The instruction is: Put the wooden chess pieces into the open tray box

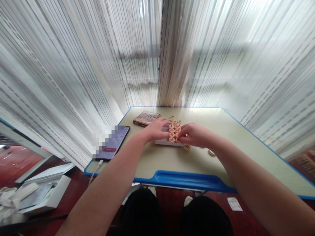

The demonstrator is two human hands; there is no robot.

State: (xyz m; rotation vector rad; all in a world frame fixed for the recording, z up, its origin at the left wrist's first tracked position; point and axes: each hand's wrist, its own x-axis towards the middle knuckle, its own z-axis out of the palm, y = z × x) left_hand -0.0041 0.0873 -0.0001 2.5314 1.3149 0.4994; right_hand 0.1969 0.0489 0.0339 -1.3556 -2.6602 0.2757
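Observation:
A shallow white box (159,142) on the table holds round wooden Chinese chess pieces (171,130) with red characters, set in two columns. My left hand (157,127) is at the box's left side, fingers stretched and thumb apart, with the fingertips by the pieces. On the right, my right hand (193,135) has its fingers pinched at a red-marked piece in the box's near right corner; the fingers partly cover the right column. Beyond the box lie several loose dark-marked pieces (174,121). Another dark-marked piece (187,147) sits below my right hand.
A brown printed box lid (145,118) lies at the back left. A phone (113,144) with a white cable (98,164) rests at the table's left edge. One piece (211,152) is under my right forearm. A blue trough (187,177) lines the front edge; curtains (137,65) hang behind.

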